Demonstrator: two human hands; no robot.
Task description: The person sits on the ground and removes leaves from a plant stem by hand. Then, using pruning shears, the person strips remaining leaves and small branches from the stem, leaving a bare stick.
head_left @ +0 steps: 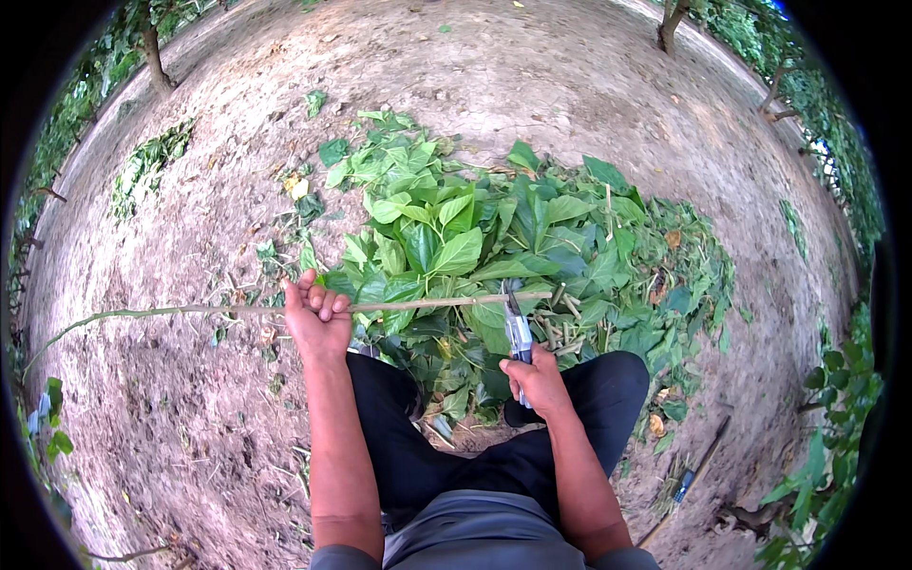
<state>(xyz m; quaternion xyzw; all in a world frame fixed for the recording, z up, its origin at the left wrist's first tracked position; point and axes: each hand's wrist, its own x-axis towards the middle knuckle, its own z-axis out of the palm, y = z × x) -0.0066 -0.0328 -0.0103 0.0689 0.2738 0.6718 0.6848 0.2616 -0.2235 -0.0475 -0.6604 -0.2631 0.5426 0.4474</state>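
Note:
A long, thin, bare branch [427,303] lies crosswise in front of me, its greenish end curving down at the far left. My left hand [318,313] is closed around it, palm turned up. In my right hand [538,380] is a pair of pruning shears [518,332], gripped by the handles. The shears' blades meet the branch near its right end; whether they cut into it I cannot tell. Beneath the branch spreads a big heap of green leaves [456,247]. Several short cut stick pieces [567,332] lie in the heap, right of the shears.
Dry bare soil [237,399] surrounds the heap. To the right on the ground lies a long dark-tipped pole [703,465] with a blue part. A smaller leaf pile [152,166] is at the far left. Tree trunks [672,27] and leafy plants [836,446] stand around the edges.

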